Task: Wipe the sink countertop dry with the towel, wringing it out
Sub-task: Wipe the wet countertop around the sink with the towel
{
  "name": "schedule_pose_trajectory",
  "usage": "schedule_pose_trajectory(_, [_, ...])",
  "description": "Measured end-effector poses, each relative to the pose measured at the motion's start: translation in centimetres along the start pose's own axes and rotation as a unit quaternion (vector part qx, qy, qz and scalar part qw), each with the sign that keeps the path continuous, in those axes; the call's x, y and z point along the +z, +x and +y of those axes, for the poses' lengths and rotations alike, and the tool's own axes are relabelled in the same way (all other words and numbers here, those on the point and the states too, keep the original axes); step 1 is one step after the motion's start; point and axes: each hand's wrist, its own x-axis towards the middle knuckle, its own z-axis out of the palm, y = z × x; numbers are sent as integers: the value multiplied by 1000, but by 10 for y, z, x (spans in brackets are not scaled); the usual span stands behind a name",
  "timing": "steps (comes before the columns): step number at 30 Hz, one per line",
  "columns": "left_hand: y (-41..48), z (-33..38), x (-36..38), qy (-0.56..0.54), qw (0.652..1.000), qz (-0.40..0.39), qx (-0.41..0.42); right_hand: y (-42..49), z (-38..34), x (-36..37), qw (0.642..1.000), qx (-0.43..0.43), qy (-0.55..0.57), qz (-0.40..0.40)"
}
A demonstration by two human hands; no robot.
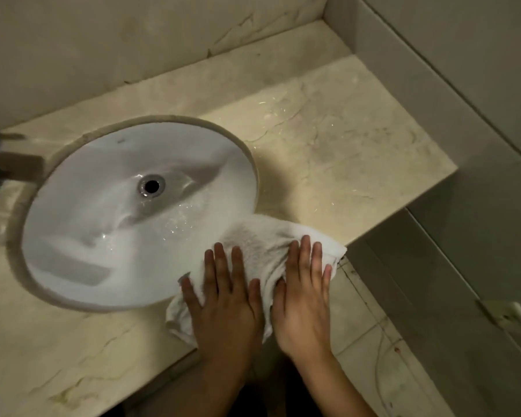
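Both hands lie flat, fingers straight, the left hand (223,299) and right hand (304,296) pressing the white towel (259,245) on the tabletop (343,145) at its near edge beside the sink (103,236). Long overlapping strokes toward the glistening far corner would work best. No legible writing.

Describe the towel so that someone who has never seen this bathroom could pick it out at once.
Start at the oval white sink basin sunk into the beige marble countertop. At the basin's near right rim, by the counter's front edge, lies the towel, with the left hand and the right hand pressed flat on it. It is the only soft, crumpled white cloth there.
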Motion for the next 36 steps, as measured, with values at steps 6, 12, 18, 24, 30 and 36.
schedule_pose_trajectory(6, [24, 42, 3, -5, 999, -2, 34, 49, 45, -30, 999, -24, -6, -23])
schedule_pose_trajectory(12, [62, 34, -5, 19, 985, 16, 173, 33, 35, -16, 984, 124, 103, 80])
schedule_pose_trajectory(18, [75, 27, -1, 58, 976, 1, 209, 64, 16, -10, 961, 234, 119, 89])
schedule_pose_trajectory(24, [83, 56, 6, 44, 979, 17, 200, 100, 37, -19, 962, 245, 46, 113])
schedule_pose_trajectory(30, [98, 112, 19, 13, 990, 13, 142, 146, 73, -38, 964, 235, -19, 121])
schedule_pose_trajectory(36, [109, 167, 28, -33, 994, 21, 102, 184, 126, -65, 981, 156, -65, 91])
